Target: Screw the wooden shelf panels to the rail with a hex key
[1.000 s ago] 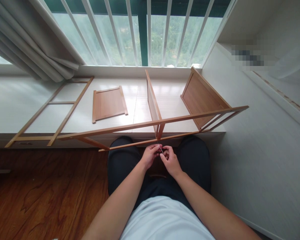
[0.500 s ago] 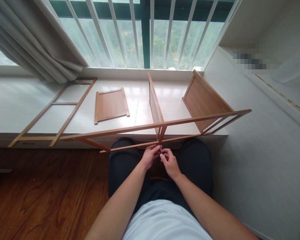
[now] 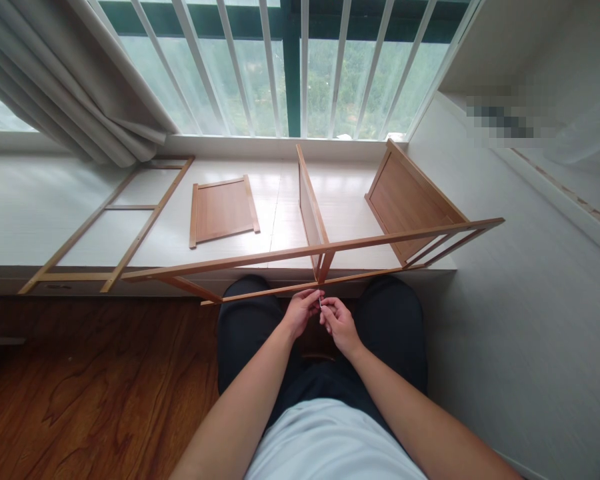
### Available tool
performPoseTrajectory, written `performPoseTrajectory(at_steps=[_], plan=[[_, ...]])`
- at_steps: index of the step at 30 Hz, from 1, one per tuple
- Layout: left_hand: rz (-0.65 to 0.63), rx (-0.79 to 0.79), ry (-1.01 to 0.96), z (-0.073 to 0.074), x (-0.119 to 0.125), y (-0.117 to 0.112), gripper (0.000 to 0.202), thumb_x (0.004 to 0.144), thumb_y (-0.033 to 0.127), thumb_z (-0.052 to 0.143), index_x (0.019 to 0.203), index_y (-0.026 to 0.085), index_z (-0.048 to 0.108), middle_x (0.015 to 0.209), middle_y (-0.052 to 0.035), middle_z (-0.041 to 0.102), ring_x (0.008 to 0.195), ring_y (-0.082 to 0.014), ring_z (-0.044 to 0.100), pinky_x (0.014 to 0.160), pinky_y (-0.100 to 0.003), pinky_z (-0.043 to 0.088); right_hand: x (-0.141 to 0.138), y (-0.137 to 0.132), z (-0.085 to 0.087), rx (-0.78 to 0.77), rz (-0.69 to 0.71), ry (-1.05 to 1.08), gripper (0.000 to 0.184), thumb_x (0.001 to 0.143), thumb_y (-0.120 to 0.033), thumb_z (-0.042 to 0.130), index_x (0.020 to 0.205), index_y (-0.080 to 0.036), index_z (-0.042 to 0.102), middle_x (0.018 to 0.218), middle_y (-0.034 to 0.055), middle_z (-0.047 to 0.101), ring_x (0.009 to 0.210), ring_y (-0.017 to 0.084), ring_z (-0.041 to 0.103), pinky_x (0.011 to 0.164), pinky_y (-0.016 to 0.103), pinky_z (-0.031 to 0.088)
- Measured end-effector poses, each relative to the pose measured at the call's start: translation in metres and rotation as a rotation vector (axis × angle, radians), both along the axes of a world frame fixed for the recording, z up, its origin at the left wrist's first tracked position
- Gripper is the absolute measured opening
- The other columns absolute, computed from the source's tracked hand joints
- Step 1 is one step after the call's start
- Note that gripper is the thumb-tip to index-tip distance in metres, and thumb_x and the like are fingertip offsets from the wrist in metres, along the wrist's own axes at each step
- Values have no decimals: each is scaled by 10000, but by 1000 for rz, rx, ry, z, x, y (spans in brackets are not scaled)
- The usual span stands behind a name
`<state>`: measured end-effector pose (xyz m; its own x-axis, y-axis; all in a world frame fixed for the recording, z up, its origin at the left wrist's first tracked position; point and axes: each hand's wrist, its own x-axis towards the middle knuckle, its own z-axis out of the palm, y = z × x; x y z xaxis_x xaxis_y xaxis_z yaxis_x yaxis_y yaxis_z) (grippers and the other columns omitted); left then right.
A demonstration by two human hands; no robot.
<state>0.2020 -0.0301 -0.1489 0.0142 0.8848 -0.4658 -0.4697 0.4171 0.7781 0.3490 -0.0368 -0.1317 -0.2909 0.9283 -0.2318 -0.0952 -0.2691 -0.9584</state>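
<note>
A long wooden ladder-like frame (image 3: 360,243) lies on its side across the white sill bench (image 3: 30,213), its near rail over my knees. An upright wooden panel (image 3: 310,203) joins the frame at its middle, and another panel (image 3: 405,197) stands at its right end. My left hand (image 3: 300,310) and my right hand (image 3: 337,323) meet just under the near rail, below that middle joint. Both are closed in a pinch on a small thin metal piece (image 3: 321,302), too small to name.
A second ladder-like frame (image 3: 105,223) lies flat on the bench at the left. A loose wooden panel (image 3: 223,209) lies flat beside it. A curtain (image 3: 70,87) hangs at the back left before a barred window (image 3: 290,67). A white wall (image 3: 505,267) stands to the right; wooden floor (image 3: 90,387) lies below.
Both hands have risen slightly towards the near rail, keeping the small metal piece pinched between them. The frame and panels have not moved; the camera shifted a little.
</note>
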Motion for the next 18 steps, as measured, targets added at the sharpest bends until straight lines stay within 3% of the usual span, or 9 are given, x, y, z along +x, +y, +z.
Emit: performPoseTrajectory(at_steps=[6,18], plan=[[5,3,4,-3,0,1,255,1014,366,709,1122,136,690,1026,-38,713,851,-143,691,766,-312,625,1,3,1,-56,-23,49,505,812,-650,760,996,-199,627,596,-53,596,411,67,377,408,203,240],[9,5,-2,-5,1,3,255,1013,365,710,1122,136,691,1039,-42,717,865,-147,696,776,-318,628,1,1,0,-20,-69,22,511,801,-649,798,987,-193,662,595,-48,579,462,86,391,442,232,264]])
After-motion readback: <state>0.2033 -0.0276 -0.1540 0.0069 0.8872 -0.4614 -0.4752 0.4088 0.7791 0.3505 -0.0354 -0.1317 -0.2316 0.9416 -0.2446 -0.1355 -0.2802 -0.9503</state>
